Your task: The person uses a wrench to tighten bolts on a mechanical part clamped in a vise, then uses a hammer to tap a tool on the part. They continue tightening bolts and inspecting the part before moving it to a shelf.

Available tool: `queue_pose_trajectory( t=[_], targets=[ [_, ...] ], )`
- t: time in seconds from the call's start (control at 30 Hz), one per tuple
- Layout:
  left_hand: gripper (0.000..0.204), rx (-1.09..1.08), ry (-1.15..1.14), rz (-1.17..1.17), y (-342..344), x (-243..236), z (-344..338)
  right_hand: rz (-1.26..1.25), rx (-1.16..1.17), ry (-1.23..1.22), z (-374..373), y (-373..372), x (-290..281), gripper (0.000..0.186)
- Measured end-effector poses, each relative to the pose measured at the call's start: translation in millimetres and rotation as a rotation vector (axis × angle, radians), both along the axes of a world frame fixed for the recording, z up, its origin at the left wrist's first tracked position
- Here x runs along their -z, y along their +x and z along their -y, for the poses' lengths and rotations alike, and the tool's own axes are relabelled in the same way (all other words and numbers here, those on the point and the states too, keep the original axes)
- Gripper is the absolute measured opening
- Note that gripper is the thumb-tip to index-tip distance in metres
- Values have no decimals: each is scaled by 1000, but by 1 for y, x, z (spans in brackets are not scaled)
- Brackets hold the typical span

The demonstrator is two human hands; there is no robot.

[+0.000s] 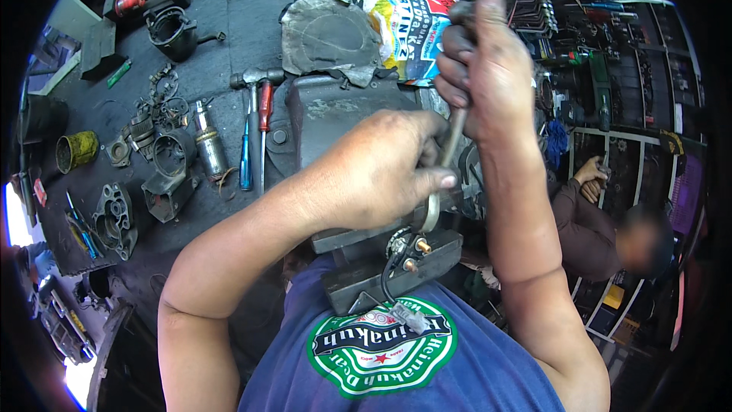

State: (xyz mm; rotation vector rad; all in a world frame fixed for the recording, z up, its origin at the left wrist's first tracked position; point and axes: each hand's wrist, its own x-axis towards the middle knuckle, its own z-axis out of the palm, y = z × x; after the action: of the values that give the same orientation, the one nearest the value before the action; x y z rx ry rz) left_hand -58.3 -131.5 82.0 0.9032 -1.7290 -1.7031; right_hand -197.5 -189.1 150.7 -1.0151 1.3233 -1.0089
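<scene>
A grey metal bar with a hooked lower end (pixel 432 212) slants between my two hands. My right hand (pixel 496 69) is closed in a fist around its upper part. Lower down, my left hand (pixel 381 164) grips the same bar, thumb lying along it. The hook reaches down beside a small dark electrical part with copper-coloured threaded studs (pixel 418 250). That part sits at the jaws of a dark bench vise (pixel 343 278), close to my body. A black cable (pixel 386 278) hangs from it. My left hand and forearm hide much of the vise; whether the hook touches the part, I cannot tell.
Left of the vise lie a hammer (pixel 255 78), a red-handled screwdriver (pixel 265 107), a metal cylinder (pixel 210 145) and motor housings (pixel 169 183). Beyond it are a dirty grey cloth (pixel 328 34) and a printed plastic bag (pixel 412 27). At right, another person (pixel 587 229) crouches beside tool racks.
</scene>
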Motion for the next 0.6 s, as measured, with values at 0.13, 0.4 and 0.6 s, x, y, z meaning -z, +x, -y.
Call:
queue_pose_trajectory(
  t=[0.13, 0.4, 0.6],
  targets=[
    [36, -71, -305, -58, -1, 2, -3, 27, 134, -145, -6, 3, -10, 56],
    [31, -88, -58, -65, 3, 2, -2, -27, 7, -72, 9, -9, 8, 57],
    [31, -68, -61, -57, 3, 0, -4, 50, -50, -61, 7, -9, 9, 57]
  ],
)
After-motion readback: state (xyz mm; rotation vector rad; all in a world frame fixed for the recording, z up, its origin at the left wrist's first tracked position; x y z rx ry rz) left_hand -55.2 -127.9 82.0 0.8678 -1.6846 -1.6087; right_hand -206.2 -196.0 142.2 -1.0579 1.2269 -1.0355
